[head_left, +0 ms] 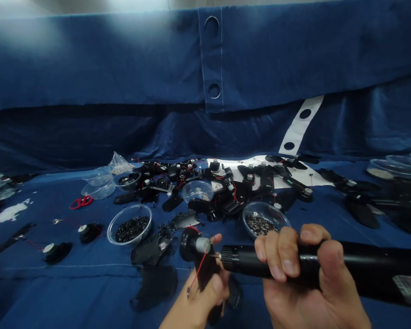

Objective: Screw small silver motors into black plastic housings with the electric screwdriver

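My right hand (304, 274) is closed around a black electric screwdriver (345, 267) that lies sideways, its tip pointing left. The tip meets a small black plastic part (198, 258) with a silver motor and a thin red wire. My left hand (200, 301) grips that part from below, thumb and fingers wrapped round it. Both hands are at the bottom of the view, above a blue cloth.
A clear bowl of black screws (130, 225) sits to the left, a bowl of silver screws (264, 220) just behind my hands. A heap of black parts (226, 187) lies beyond, loose black pieces (154, 265) nearby. Red scissors (81, 202) lie at the left.
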`<state>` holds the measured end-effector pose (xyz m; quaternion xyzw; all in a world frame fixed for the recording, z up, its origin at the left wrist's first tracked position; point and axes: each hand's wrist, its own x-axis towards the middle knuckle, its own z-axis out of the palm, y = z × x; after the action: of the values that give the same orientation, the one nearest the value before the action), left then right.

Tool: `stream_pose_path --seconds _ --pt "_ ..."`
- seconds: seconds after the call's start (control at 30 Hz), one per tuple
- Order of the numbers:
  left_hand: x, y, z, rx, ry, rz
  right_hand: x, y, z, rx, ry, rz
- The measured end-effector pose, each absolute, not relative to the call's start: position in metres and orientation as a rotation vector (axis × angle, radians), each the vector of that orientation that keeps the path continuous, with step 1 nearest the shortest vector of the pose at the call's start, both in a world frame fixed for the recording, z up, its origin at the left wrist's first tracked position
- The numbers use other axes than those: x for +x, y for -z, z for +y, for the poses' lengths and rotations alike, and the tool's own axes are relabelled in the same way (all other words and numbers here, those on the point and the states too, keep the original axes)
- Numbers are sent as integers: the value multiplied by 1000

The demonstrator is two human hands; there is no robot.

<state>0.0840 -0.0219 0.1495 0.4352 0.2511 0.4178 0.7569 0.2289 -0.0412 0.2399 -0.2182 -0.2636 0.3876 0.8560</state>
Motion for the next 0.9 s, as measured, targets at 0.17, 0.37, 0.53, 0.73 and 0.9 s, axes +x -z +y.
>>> stream_pose_path --seconds 0.17,0.37,0.53,0.73,0.9 --pt "69 -171 -28 1069 -832 937 226 -235 -44 -500 -816 -277" --pt "72 -164 -25 939 -978 798 233 -219 -46 -579 -867 6" --pt "72 -166 -25 965 -998 943 256 -208 -39 -566 -886 102" --pt "81 -140 -26 983 -1037 1114 254 -199 -42 -576 -874 232" --pt "88 -128 -26 965 -1134 1026 242 -194 -43 -601 -832 21"
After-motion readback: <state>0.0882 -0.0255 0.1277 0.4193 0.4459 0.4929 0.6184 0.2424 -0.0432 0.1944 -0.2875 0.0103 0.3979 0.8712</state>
